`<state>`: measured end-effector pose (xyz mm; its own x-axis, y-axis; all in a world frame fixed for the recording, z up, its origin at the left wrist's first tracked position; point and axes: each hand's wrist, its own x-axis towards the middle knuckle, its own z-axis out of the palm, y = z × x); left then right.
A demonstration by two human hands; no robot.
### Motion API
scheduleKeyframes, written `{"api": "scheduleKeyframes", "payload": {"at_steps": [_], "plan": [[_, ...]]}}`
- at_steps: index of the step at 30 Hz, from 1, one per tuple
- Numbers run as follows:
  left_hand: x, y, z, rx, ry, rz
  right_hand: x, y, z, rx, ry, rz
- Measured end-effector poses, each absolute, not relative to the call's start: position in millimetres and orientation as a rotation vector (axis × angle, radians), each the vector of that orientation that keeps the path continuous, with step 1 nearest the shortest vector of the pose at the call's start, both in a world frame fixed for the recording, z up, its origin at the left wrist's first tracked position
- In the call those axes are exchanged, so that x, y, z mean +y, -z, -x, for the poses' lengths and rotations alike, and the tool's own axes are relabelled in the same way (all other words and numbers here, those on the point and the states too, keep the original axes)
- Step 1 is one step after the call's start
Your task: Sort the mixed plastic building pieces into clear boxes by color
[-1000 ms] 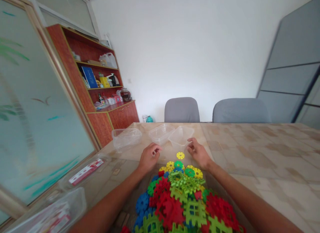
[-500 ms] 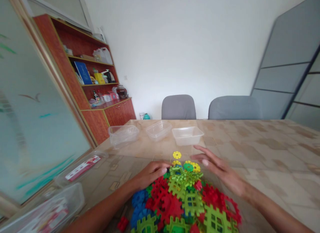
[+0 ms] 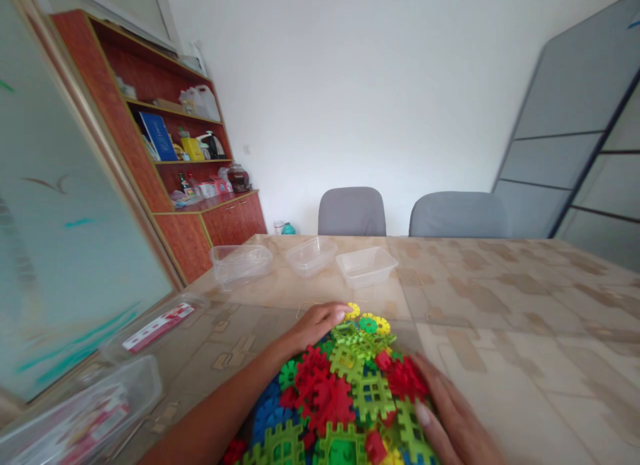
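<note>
A heap of interlocking plastic pieces point(image 3: 345, 398) in red, green, blue and yellow lies on the table in front of me. My left hand point(image 3: 313, 325) rests at the heap's far left edge, fingers stretched toward a yellow gear piece point(image 3: 353, 310). My right hand point(image 3: 450, 418) lies flat against the heap's right side, fingers extended on the red and green pieces. Neither hand grips a piece.
Three clear plastic containers point(image 3: 240, 262) point(image 3: 311, 254) point(image 3: 367, 266) stand in a row beyond the heap. More clear boxes with red-labelled contents point(image 3: 155, 325) lie along the left table edge. Two grey chairs point(image 3: 352, 210) stand behind the table, and a red shelf unit point(image 3: 165, 152) on the left.
Both hands drew back from the containers to the heap. The right-hand container now stands apart from the middle one. My right hand has slid down the heap's right side.
</note>
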<state>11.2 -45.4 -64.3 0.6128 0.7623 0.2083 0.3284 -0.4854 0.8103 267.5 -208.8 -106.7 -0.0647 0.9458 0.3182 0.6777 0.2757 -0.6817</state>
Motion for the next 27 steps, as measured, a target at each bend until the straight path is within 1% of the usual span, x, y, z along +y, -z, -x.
{"api": "scheduleKeyframes", "payload": {"at_steps": [5, 7, 10, 12, 17, 20, 23, 27], "plan": [[-69.4, 62.4, -16.6, 0.869, -0.789, -2.01, -181.8, 78.0, -242.8, -1.821, -0.716, 1.361], [-70.5, 60.3, -19.3, 0.877, -0.829, -2.01, -170.8, 75.0, -245.3, -1.773, -0.735, 1.339], [-64.9, 57.4, -22.4, 0.918, -0.899, -2.034, -147.1, 74.1, -251.3, -1.733, -0.661, 1.349], [-60.4, 56.0, -23.3, 0.934, -0.884, -2.056, -132.2, 71.9, -250.4, -1.753, -0.648, 1.363], [-55.8, 48.0, -20.3, 0.925, -0.751, -2.067, -115.5, 54.5, -242.1, -1.884, -0.819, 1.223], [-61.7, 37.8, -5.4, 1.06, -0.82, -2.034, -104.8, 49.7, -248.5, -1.805, -0.766, 1.288], [-84.9, 36.1, 26.2, 1.239, -0.894, -1.99, -94.7, 55.7, -256.5, -1.773, -0.751, 1.352], [-145.8, 69.1, 73.6, 1.577, -0.905, -1.863, -96.3, 61.0, -254.0, -1.887, -0.854, 1.265]]}}
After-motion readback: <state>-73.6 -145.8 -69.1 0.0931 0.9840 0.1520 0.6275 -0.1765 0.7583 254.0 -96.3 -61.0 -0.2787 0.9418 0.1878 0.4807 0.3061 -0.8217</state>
